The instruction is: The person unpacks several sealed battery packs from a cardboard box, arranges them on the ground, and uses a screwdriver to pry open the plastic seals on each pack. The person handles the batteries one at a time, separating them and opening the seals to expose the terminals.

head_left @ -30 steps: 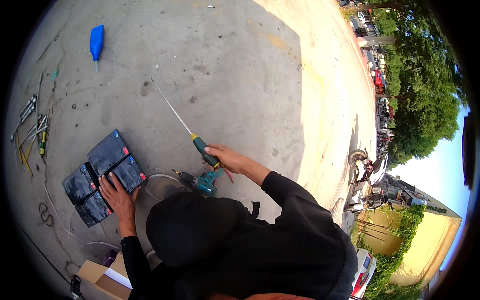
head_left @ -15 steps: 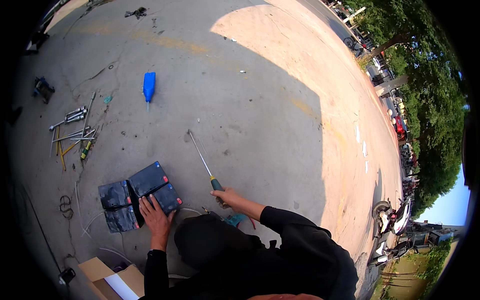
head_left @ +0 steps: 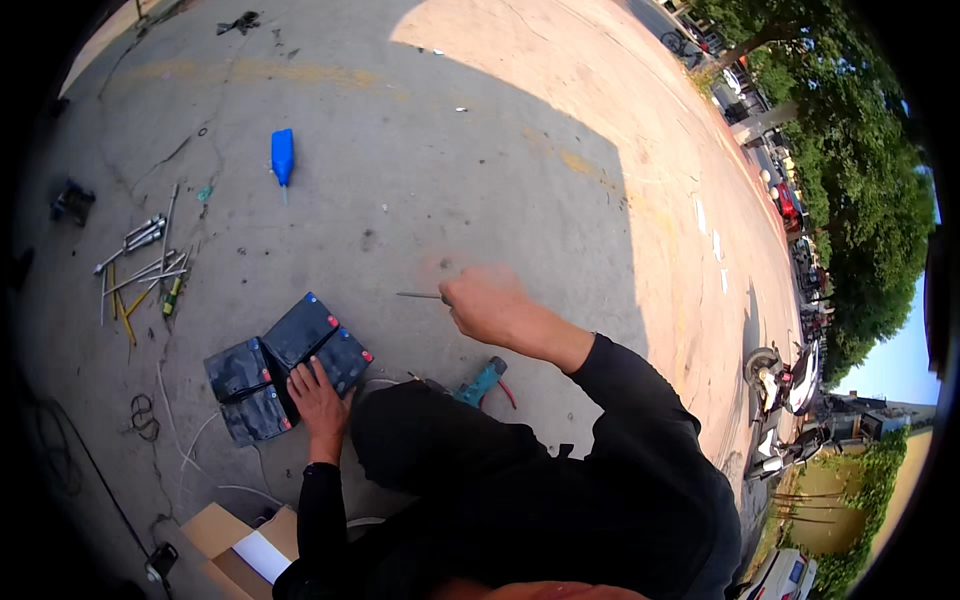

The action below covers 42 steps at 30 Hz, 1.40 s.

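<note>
Several black battery blocks [head_left: 299, 331] with red and blue terminal marks lie side by side on the concrete. My left hand [head_left: 320, 408] rests on the nearer right block, its fingers laid out flat and gripping nothing. Off to the right, my right hand [head_left: 492, 303] is closed around a screwdriver [head_left: 418, 295]. Only the metal shaft shows, pointing left; the handle is hidden inside the fist, which is slightly blurred. Below that hand, a teal tool [head_left: 482, 382] with a red part lies on the ground beside my body.
Wrenches and yellow-handled tools [head_left: 145, 262] lie in a pile at left. A blue bottle [head_left: 283, 156] lies farther off. An open cardboard box [head_left: 228, 533] stands at lower left, near loose white cable [head_left: 192, 447]. Parked motorcycles [head_left: 785, 410] stand at far right.
My right hand has moved farther out and to the right with the screwdriver, whose shaft has swung round to point left. My left hand stays on the batteries; the view has shifted slightly.
</note>
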Each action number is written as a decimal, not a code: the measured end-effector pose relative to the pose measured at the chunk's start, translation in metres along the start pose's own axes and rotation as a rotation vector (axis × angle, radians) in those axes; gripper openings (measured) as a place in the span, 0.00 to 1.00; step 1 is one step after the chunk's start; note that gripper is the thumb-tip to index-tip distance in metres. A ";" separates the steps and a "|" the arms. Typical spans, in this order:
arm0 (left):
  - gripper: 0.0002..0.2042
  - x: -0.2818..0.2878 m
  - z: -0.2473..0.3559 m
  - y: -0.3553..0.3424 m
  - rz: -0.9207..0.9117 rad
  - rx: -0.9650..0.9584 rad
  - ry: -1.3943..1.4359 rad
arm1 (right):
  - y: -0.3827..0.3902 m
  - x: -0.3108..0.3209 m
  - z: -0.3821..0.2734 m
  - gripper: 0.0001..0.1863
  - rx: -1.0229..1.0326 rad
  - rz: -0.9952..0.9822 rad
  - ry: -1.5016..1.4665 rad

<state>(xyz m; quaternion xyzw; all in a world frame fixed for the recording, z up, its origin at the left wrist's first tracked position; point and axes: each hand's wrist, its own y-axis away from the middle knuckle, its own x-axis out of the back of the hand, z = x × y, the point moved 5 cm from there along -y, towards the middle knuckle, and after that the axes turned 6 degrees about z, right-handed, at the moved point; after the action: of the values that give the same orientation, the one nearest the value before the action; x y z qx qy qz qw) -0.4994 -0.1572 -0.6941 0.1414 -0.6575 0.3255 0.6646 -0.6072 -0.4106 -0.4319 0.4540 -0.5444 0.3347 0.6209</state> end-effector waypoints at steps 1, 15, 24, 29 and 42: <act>0.52 0.007 -0.003 -0.003 -0.117 0.044 0.099 | -0.013 0.002 -0.011 0.03 0.025 -0.073 0.061; 0.22 0.092 -0.135 -0.004 -0.351 -0.069 0.113 | -0.018 -0.010 -0.121 0.18 0.342 -0.081 0.143; 0.27 0.086 -0.212 0.101 -0.282 0.175 0.244 | -0.025 -0.003 -0.128 0.08 0.368 0.102 0.164; 0.29 0.073 -0.219 0.114 -0.480 0.348 0.361 | -0.013 -0.002 -0.131 0.08 0.377 0.144 0.175; 0.35 0.044 -0.198 0.091 -0.410 0.342 0.240 | -0.009 0.016 -0.125 0.13 0.367 0.173 0.125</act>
<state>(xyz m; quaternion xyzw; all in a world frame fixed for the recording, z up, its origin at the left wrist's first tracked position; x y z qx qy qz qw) -0.4040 0.0442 -0.6923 0.3418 -0.4676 0.3050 0.7560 -0.5492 -0.2994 -0.4174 0.4892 -0.4720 0.5078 0.5292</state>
